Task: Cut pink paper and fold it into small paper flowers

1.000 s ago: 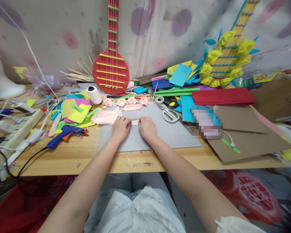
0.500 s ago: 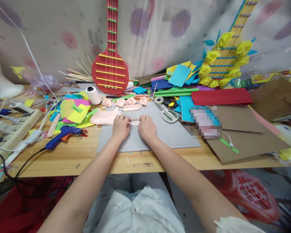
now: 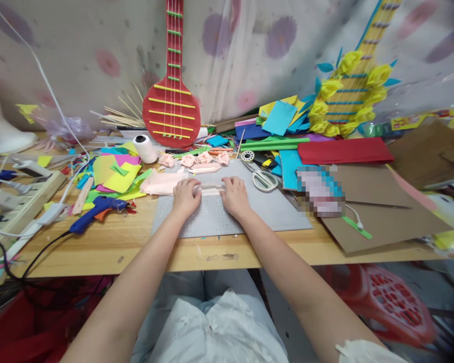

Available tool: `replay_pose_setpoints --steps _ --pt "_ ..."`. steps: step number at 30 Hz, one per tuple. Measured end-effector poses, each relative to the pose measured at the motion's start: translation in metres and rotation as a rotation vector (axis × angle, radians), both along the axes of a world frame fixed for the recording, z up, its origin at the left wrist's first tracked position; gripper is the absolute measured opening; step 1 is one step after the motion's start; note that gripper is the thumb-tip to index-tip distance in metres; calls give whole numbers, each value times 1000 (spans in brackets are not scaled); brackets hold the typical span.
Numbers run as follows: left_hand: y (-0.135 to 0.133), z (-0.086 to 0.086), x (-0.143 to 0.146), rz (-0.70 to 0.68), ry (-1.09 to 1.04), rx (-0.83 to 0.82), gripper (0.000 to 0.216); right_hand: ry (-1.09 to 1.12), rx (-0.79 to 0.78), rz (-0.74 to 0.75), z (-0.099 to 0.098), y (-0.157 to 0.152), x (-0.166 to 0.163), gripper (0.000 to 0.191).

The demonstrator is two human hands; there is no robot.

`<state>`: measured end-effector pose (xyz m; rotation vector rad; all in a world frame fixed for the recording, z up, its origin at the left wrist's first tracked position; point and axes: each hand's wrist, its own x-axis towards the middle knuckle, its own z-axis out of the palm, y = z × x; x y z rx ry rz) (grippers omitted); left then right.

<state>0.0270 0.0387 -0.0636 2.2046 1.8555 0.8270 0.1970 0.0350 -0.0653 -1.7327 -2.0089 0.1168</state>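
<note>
Over the grey cutting mat [image 3: 276, 214] I hold a narrow, pale folded paper strip [image 3: 212, 190] stretched sideways. My left hand [image 3: 186, 196] is closed on its left end, and my right hand [image 3: 233, 195] is closed on its right end; the fingertips are partly hidden. Beside my left hand lies a larger pale pink sheet of crinkled paper [image 3: 159, 182]. Just beyond my hands are several pink paper roses [image 3: 204, 158] and a small pink stack of paper [image 3: 204, 168]. Scissors with pale handles [image 3: 265, 180] lie to the right of my right hand.
A blue glue gun [image 3: 94, 214] and a power strip [image 3: 26, 212] with cords lie left. Behind stand a red paper lute [image 3: 170, 113] and a yellow flowered instrument [image 3: 348, 96]. Coloured paper scraps [image 3: 117, 171], a thread spool [image 3: 145, 149] and brown cardboard [image 3: 386, 222] lie around.
My hands have moved apart sideways, the right one further right and the left slightly left, so more of the pale strip shows between them.
</note>
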Motion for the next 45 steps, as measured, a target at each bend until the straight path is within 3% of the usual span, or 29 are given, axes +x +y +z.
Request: replay_pose_setpoints --steps 6,13,22,28,36,42,45 --pt "-1 2 1 4 9 -7 15 9 14 140 -3 4 0 25" --pt "0 3 2 17 11 -32 14 39 -26 258 -2 12 3 26" --pt "3 0 1 70 -8 -38 14 56 -22 276 0 13 1 27" --pt "3 1 1 53 -16 -22 13 125 -16 236 0 14 -1 40" --pt "1 4 2 88 -35 13 10 119 49 282 -5 16 -2 28" --pt "15 10 -3 75 -54 -91 32 136 64 309 -7 18 -1 26" --pt "25 16 -2 36 11 -177 32 137 91 305 -7 17 -1 28"
